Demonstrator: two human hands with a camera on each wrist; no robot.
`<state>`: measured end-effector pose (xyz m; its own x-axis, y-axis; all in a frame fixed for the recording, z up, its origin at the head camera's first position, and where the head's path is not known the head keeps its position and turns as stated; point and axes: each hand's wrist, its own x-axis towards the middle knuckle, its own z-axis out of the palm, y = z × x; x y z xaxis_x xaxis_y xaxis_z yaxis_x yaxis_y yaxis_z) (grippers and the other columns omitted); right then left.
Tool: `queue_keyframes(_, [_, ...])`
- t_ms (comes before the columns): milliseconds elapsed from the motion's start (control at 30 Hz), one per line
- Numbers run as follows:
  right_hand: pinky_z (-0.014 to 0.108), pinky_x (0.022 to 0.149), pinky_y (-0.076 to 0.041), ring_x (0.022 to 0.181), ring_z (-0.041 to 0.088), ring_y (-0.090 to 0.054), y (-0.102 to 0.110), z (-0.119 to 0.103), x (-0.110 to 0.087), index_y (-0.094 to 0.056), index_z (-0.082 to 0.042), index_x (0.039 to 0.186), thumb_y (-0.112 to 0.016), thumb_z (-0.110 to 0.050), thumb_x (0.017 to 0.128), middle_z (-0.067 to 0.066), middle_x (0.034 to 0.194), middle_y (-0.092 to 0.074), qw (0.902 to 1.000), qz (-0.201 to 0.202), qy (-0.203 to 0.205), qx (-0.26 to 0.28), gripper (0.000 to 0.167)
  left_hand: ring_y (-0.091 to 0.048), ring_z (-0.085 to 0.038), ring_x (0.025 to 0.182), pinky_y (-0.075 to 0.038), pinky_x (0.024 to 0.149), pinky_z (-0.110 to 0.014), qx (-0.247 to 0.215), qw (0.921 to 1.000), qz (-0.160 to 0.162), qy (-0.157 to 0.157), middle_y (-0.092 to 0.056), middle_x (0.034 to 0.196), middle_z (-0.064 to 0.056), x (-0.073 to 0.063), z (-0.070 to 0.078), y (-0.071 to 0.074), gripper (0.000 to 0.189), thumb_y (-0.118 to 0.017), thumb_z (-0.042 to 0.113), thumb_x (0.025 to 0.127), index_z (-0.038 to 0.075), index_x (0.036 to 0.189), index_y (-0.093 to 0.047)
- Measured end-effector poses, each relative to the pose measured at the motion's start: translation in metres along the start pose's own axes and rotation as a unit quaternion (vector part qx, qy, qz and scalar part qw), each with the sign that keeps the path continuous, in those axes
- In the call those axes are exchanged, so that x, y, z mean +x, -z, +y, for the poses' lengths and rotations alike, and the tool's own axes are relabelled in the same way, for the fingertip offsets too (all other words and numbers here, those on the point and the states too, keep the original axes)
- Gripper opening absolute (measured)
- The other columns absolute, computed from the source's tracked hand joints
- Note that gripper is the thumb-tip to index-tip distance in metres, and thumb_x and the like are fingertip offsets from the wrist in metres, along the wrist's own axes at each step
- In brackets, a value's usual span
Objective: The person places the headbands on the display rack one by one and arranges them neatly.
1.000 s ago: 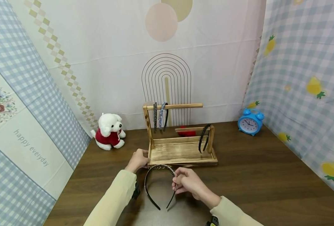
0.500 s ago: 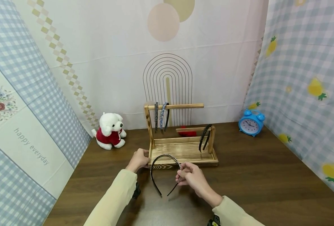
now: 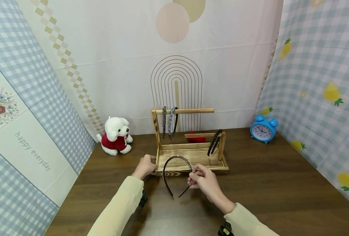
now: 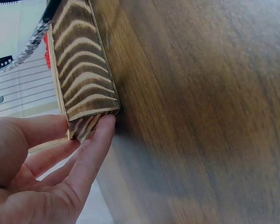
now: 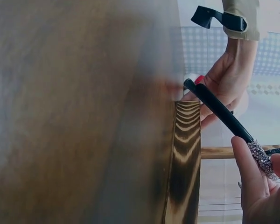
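My right hand (image 3: 205, 180) pinches one leg of a black headband (image 3: 164, 173) with a toothed inner edge, just in front of the wooden headband stand (image 3: 192, 170). The right wrist view shows its glittery stone-covered part (image 5: 260, 158) between thumb and fingers, with the dark bare ends pointing away. At the stand's left end, my left hand (image 3: 145, 166) grips the tray corner; in the left wrist view its fingers (image 4: 95, 149) touch the end face. A dark glittery headband (image 3: 164, 123) and a blue one (image 3: 170, 121) hang on the upper bar. Black headbands (image 3: 213, 144) hang on the lower bar.
A white plush dog (image 3: 115, 136) in a red top sits left of the stand. On the right stands a blue alarm clock (image 3: 263, 129). Something red (image 3: 196, 139) lies behind the lower bar. Patterned cloths surround the brown table (image 3: 265, 186) at back and sides.
My right hand has moved up and slightly right with the headband, bringing its arch in front of the stand's tray. The left hand has stayed at the tray's left end.
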<state>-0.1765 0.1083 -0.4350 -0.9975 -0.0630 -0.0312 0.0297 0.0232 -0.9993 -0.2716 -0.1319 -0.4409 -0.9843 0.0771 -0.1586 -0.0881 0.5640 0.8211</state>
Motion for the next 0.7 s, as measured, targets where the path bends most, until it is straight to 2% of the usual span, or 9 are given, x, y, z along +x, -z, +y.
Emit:
queue_keyframes(133, [0.038, 0.063, -0.062, 0.072, 0.027, -0.068, 0.001, -0.003, 0.001, -0.056, 0.009, 0.102, -0.059, 0.002, 0.092, 0.018, 0.079, -0.067, 0.9997, 0.021, 0.009, 0.007, 0.012, -0.071, -0.03, 0.082, -0.062, 0.059, -0.035, 0.003, 1.0, 0.002, -0.002, -0.066, 0.115, -0.03, 0.0, 0.001, 0.0, 0.044, -0.057, -0.007, 0.089, -0.013, 0.132, -0.054])
queue_keyframes(367, [0.037, 0.064, -0.062, 0.076, 0.029, -0.069, 0.004, -0.008, 0.005, -0.059, 0.003, 0.099, -0.061, 0.002, 0.091, 0.02, 0.083, -0.068, 0.9981, 0.053, 0.03, 0.005, 0.008, -0.071, -0.03, 0.081, -0.062, 0.059, -0.035, 0.01, 0.9999, 0.002, 0.002, -0.065, 0.116, -0.031, -0.002, 0.002, 0.001, 0.044, -0.059, -0.006, 0.089, -0.013, 0.132, -0.053])
queue_keyframes(567, [0.031, 0.064, -0.062, 0.077, 0.025, -0.069, 0.006, -0.011, 0.004, -0.06, 0.005, 0.101, -0.062, 0.0, 0.093, 0.018, 0.084, -0.069, 0.9936, 0.064, 0.085, -0.037, 0.011, -0.071, -0.031, 0.085, -0.062, 0.061, -0.036, 0.004, 1.0, -0.002, 0.004, -0.064, 0.118, -0.032, -0.001, 0.002, 0.0, 0.044, -0.059, -0.006, 0.089, -0.013, 0.133, -0.053])
queue_keyframes(700, [0.031, 0.066, -0.062, 0.078, 0.026, -0.07, 0.008, -0.012, 0.004, -0.063, 0.0, 0.1, -0.063, -0.002, 0.093, 0.019, 0.085, -0.07, 0.989, 0.072, 0.115, -0.059, 0.007, -0.071, -0.031, 0.085, -0.062, 0.06, -0.036, 0.008, 0.9999, -0.001, 0.006, -0.064, 0.118, -0.032, -0.001, 0.002, 0.0, 0.045, -0.059, -0.006, 0.089, -0.012, 0.133, -0.053])
